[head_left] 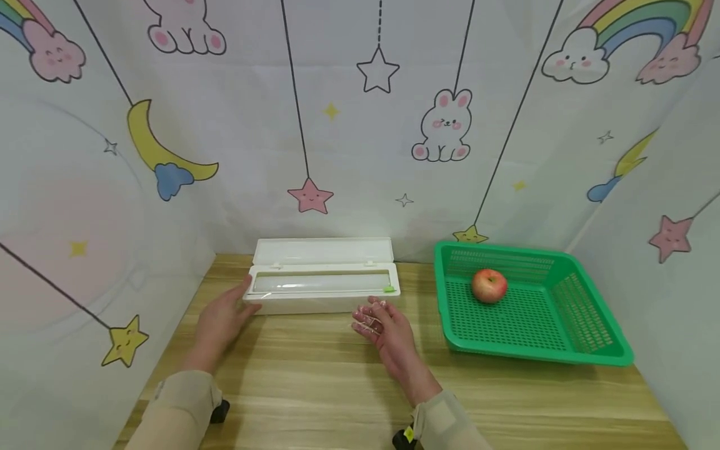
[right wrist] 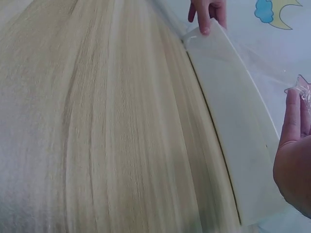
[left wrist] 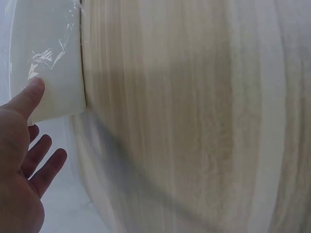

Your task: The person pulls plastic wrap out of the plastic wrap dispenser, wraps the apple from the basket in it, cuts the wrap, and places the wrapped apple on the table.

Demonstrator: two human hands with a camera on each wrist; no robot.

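A white cling film dispenser [head_left: 315, 305] lies along the back of the table with its lid [head_left: 323, 251] raised. Inside the long slot shows the film roll [head_left: 320, 282], and a small green tab [head_left: 389, 289] sits at the slot's right end. My left hand [head_left: 222, 315] holds the dispenser's left end, thumb on its front face [left wrist: 48, 92]. Just in front of the right end, my right hand [head_left: 396, 347] pinches a crumpled edge of clear cling film [right wrist: 304, 87] at its fingertips. Shiny creases of film lie over the dispenser's front in the left wrist view.
To the right stands a green plastic basket [head_left: 534, 357] with a red apple [head_left: 489, 285] in it. A white cloth backdrop [head_left: 360, 137] with cartoon prints rises behind and on both sides of the wooden table [head_left: 304, 387].
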